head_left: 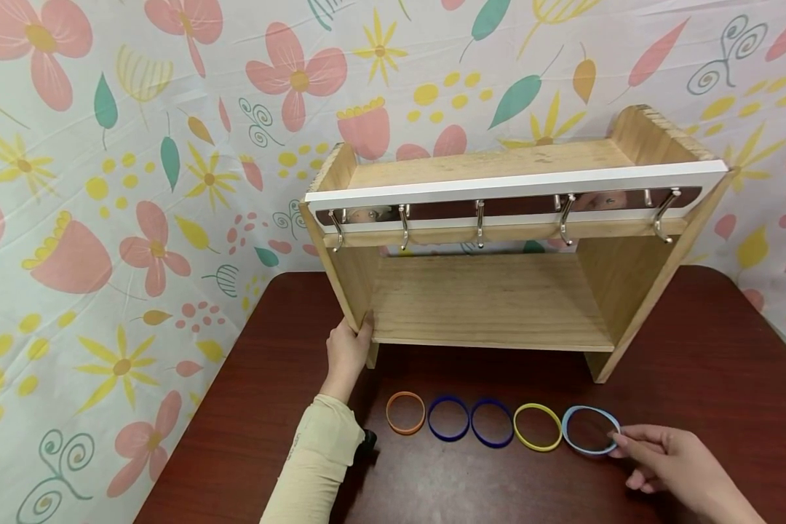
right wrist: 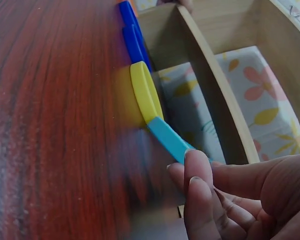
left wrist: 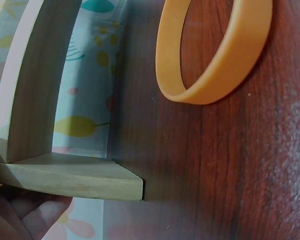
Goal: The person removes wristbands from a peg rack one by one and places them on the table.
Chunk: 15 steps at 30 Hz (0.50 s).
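Observation:
A light blue wristband (head_left: 592, 431) is pinched at its right side between the thumb and fingers of my right hand (head_left: 675, 462). In the right wrist view the band (right wrist: 169, 140) slants up from the table to the fingertips. My left hand (head_left: 347, 356) grips the lower left side panel of a wooden shelf (head_left: 491, 298). Left of the light blue band lie a yellow wristband (head_left: 538, 428), two dark blue wristbands (head_left: 448, 419) and an orange wristband (head_left: 405, 413) in a row. The left wrist view shows the orange band (left wrist: 215, 82) close up.
Several metal hooks (head_left: 480, 224) run along the white front rail (head_left: 517, 180) of the shelf. The shelf stands on a dark red-brown table (head_left: 471, 487). Behind it hangs a flower-patterned cloth (head_left: 196, 145).

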Tool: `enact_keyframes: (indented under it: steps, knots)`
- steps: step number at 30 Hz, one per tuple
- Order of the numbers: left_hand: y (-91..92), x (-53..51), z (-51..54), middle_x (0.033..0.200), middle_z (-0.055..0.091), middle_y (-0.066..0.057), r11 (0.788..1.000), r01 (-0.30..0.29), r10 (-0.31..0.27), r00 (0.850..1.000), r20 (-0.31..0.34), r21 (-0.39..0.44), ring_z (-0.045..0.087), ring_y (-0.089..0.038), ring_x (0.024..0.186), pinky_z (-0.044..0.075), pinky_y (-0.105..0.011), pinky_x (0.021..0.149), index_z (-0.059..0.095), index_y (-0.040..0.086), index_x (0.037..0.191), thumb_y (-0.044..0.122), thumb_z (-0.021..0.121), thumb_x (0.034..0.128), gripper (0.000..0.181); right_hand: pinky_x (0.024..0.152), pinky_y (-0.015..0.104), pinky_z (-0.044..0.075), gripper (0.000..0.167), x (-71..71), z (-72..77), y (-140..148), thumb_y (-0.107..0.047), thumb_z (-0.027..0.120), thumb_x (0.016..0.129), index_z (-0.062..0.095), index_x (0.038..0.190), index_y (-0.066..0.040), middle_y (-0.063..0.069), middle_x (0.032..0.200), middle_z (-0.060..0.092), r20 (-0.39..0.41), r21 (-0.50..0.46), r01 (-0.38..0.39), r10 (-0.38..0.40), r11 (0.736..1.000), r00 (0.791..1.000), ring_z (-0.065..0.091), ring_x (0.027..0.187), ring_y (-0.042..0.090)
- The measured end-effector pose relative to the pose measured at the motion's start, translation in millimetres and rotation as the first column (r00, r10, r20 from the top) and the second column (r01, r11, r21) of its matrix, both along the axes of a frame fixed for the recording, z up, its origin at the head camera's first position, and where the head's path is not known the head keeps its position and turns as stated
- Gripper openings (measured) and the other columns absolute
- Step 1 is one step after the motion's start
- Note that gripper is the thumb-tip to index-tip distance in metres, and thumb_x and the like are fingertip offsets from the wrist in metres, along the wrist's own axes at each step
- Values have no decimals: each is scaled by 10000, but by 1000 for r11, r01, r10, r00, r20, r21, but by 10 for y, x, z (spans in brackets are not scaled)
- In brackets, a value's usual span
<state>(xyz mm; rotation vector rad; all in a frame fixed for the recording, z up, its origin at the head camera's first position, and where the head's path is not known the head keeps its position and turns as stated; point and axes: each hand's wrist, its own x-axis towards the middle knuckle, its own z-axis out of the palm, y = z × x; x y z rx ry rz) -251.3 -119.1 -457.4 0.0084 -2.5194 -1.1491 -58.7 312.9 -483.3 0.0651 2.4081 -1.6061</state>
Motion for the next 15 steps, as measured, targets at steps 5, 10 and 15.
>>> enact_keyframes:
  steps: [5, 10, 15]
  knots:
    - [0, 8, 9, 716, 690, -115, 1000, 2, -2, 1000, 5, 4, 674, -251, 592, 534, -365, 489, 684, 52, 969, 346, 585, 985, 311, 585, 321, 551, 423, 3, 1, 26, -176, 510, 1032, 524, 1184, 219, 24, 887, 706, 44, 19, -31, 30, 999, 999, 642, 623, 159]
    - [-2, 12, 11, 680, 670, -87, 1000, 0, 0, 1000, 13, 1, 664, -232, 580, 530, -356, 487, 679, 61, 947, 351, 582, 986, 309, 588, 320, 551, 450, 7, -10, 30, -143, 503, 1030, 455, 1224, 260, 16, 913, 714, 49, 39, -42, 40, 998, 998, 645, 629, 158]
    - [-2, 12, 9, 676, 668, -78, 1000, 5, -5, 1000, 10, 3, 662, -224, 577, 529, -353, 489, 678, 67, 946, 352, 581, 987, 304, 571, 319, 547, 440, 16, -28, 29, -129, 520, 1020, 462, 1222, 257, 27, 902, 721, 18, 87, -33, 32, 996, 999, 640, 606, 148]
